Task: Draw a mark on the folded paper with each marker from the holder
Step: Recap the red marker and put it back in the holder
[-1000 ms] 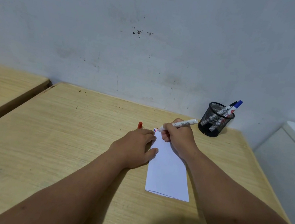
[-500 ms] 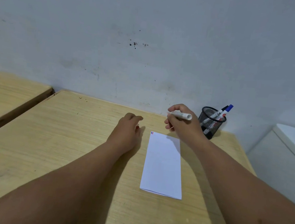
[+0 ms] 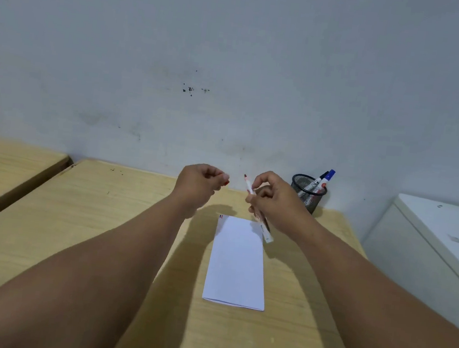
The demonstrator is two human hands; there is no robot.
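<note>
You are at the recapping step, by my reading: your right hand (image 3: 274,199) grips the red marker (image 3: 258,210) around its middle, tip up and uncovered, above the far end of the folded paper (image 3: 236,263). Your left hand (image 3: 198,184) pinches the red cap (image 3: 226,183) between thumb and fingertips, level with the marker's tip and just apart from it.

The next move calls for lining the cap's mouth up with the tip and pressing it home, then dropping the marker into the holder (image 3: 307,195), which stands beyond the paper's far right corner (near the wall).

Counted: one folded paper, lying flat on the desk (image 3: 89,215); one holder; one marker in hand; two more in the holder, blue-capped (image 3: 328,176) and black-capped (image 3: 315,182). Small marks (image 3: 221,216) already sit at the paper's far left corner; their number is too small to tell.
</note>
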